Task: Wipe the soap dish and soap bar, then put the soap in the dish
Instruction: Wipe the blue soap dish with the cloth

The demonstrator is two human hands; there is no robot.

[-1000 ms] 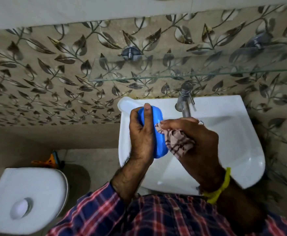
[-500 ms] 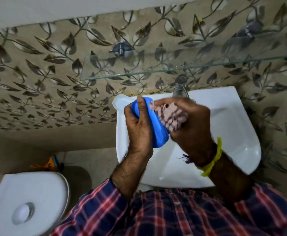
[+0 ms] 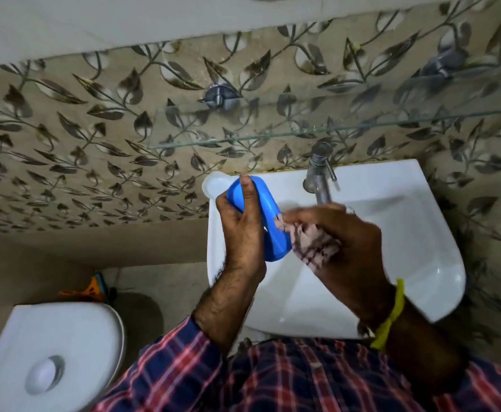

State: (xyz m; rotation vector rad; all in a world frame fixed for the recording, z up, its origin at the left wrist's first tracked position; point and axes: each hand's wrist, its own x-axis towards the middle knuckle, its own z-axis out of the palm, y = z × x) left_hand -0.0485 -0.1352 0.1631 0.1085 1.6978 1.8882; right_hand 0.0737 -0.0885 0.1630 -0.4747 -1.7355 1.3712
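Over the basin (image 3: 421, 233), the left hand (image 3: 243, 233) keeps its closed grip on the blue soap dish (image 3: 268, 224); the right hand (image 3: 341, 242), clenched around the cloth (image 3: 314, 248), has slid lower down it since half a second ago. Wiping continues.

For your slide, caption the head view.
Left hand holds blue plastic soap dish; right hand wipes it with checked cloth over white sink.

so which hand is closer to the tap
Right. The right hand, bunching the cloth, sits just below the tap spout, nearly under it. The left hand, gripping the blue soap dish, is off to the tap's left.
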